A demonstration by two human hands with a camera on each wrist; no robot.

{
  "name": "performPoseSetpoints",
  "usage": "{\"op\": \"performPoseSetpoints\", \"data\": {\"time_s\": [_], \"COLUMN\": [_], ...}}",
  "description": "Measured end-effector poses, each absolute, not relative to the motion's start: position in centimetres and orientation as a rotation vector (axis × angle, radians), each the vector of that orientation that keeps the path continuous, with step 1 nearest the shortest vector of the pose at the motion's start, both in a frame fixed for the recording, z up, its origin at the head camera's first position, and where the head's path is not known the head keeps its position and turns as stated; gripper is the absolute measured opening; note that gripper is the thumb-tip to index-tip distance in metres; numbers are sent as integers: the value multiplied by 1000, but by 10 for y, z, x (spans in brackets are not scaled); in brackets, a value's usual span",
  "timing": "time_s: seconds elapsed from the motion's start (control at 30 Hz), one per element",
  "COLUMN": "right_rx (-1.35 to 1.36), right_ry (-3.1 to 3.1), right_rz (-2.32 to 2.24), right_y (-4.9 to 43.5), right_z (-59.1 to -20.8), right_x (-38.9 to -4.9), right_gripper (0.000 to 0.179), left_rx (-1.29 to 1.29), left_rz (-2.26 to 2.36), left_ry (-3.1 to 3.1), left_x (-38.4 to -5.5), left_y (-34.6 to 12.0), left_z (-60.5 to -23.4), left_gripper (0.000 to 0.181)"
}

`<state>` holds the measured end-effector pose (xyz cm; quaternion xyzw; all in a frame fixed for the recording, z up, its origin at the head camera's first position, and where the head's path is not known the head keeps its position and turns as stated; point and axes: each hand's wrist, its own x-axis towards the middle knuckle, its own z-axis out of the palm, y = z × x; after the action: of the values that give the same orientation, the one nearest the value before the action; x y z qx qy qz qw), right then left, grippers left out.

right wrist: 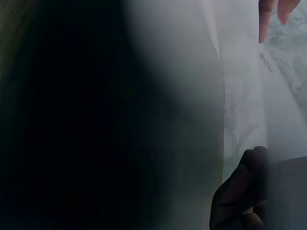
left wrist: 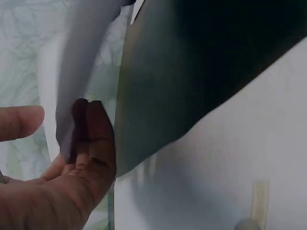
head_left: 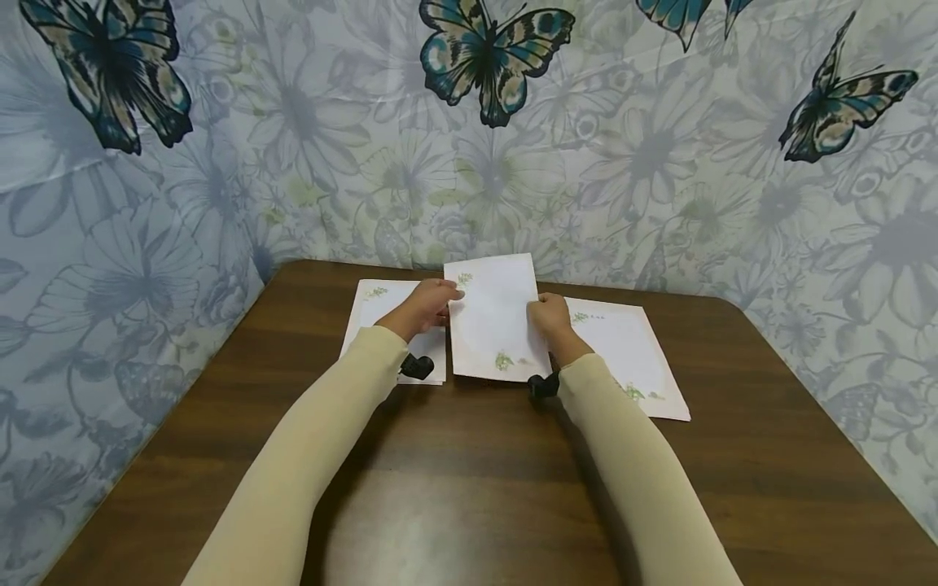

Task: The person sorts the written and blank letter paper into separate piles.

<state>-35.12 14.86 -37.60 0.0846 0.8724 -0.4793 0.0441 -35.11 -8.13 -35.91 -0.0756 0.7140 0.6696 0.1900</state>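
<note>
A white sheet of paper (head_left: pixel 494 317) with small green sprigs printed at its corners stands tilted up between my hands. My left hand (head_left: pixel 425 308) holds its left edge near the top, thumb in front and fingers behind. In the left wrist view that hand (left wrist: pixel 72 177) has its thumb spread away from its fingers around the edge. My right hand (head_left: pixel 550 321) grips the right edge about halfway down. Dark, bent fingers (right wrist: pixel 240 191) of it show against the paper in the right wrist view; its thumb is hidden there.
Similar white papers lie on either side, left papers (head_left: pixel 425 362) and right papers (head_left: pixel 630 342), partly under my arms. The brown wooden table (head_left: pixel 440 480) backs onto a butterfly-and-flower patterned cloth (head_left: pixel 330 187). Black cameras (head_left: pixel 418 367) sit at both wrists.
</note>
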Motion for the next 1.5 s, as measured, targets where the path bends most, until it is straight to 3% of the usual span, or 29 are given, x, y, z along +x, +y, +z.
{"op": "performPoseSetpoints", "data": {"time_s": [0.23,0.63,1.5], "right_rx": [342,190,186], "right_ry": [2493,2517,2579], "right_rz": [-1704,-1633,-1217], "right_y": [128,103,78], "right_z": [-371,-369,-376], "right_x": [-359,-357,-366], "right_gripper": [43,27,24], "left_rx": [-220,-377,-491], "left_rz": [1828,1770,1664], "left_ry": [2284,2389,2378], "left_x": [-349,-349,-348], "left_y": [-106,-152,-178], "left_z": [-355,-363,-378], "left_gripper": [51,67,50]}}
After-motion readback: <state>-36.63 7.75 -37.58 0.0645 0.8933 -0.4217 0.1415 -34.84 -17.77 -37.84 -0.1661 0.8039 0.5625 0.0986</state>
